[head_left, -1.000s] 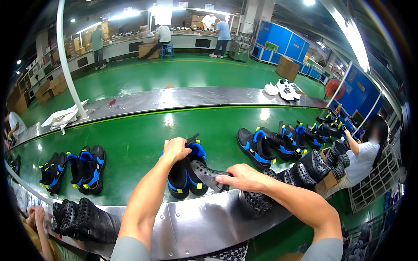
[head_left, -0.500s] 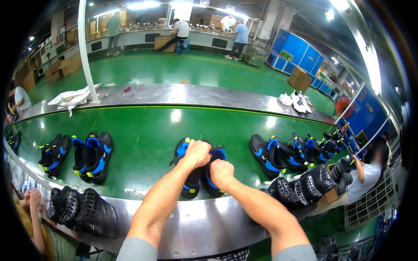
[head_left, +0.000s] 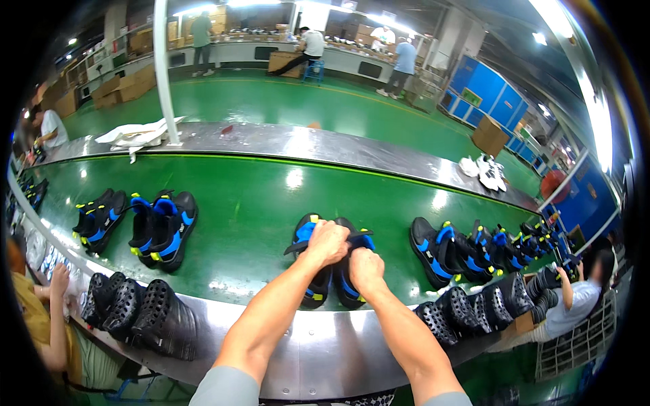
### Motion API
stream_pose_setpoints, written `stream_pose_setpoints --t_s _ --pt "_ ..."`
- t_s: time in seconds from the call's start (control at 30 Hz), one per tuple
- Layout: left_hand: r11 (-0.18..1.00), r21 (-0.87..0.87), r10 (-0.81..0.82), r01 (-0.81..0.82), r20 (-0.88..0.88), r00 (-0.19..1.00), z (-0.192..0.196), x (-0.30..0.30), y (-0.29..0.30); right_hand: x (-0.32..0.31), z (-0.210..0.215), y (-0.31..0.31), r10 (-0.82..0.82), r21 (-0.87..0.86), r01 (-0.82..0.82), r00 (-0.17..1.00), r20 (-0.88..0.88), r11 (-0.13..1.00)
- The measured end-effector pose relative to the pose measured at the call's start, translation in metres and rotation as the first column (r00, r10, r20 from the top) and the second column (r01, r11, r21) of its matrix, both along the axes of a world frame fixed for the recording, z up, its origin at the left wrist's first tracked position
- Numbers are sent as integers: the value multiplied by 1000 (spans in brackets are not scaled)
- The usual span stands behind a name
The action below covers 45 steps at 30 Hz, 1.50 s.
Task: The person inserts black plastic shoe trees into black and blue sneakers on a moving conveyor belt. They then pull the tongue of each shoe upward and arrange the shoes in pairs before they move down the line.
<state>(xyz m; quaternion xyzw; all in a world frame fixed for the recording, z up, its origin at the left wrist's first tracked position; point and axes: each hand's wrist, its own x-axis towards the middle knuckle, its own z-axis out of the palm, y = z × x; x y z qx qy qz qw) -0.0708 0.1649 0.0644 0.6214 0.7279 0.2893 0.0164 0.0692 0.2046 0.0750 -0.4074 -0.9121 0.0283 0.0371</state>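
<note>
Both hands rest on a pair of black shoes with blue and yellow trim (head_left: 332,271) at the near edge of the glossy green conveyor belt (head_left: 257,196). The left hand (head_left: 328,241) is clenched around a shoe's collar; the right hand (head_left: 365,269) presses, curled, on the other shoe. A steel rim (head_left: 318,352) borders the belt; beyond lies a green factory floor (head_left: 271,101).

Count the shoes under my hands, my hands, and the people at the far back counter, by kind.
Black-and-blue shoes: 2
Hands, left hand and right hand: 2
People at the far counter: 4
Total: 8
</note>
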Motion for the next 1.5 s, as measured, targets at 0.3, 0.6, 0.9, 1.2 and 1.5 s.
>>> stream_pose_setpoints --t_s 0.3,0.6,0.9,1.2,1.5 --pt "920 387 115 -71 -91 989 8 27 -41 -8 3 13 -53 -112 39 991 -123 993" --pt "912 57 393 -406 161 906 -16 89 -113 65 11 -58 44 6 -45 937 -347 999" --pt "766 545 402 -341 7 916 126 90 -324 58 66 -92 165 -47 -263 723 -671 964" --pt "184 177 971 -967 -185 151 78 -54 -595 33 69 -121 69 -362 -455 693 -718 814" --pt "148 443 989 -884 -44 143 104 -40 -574 38 74 -127 87 -335 -493 653 -753 803"
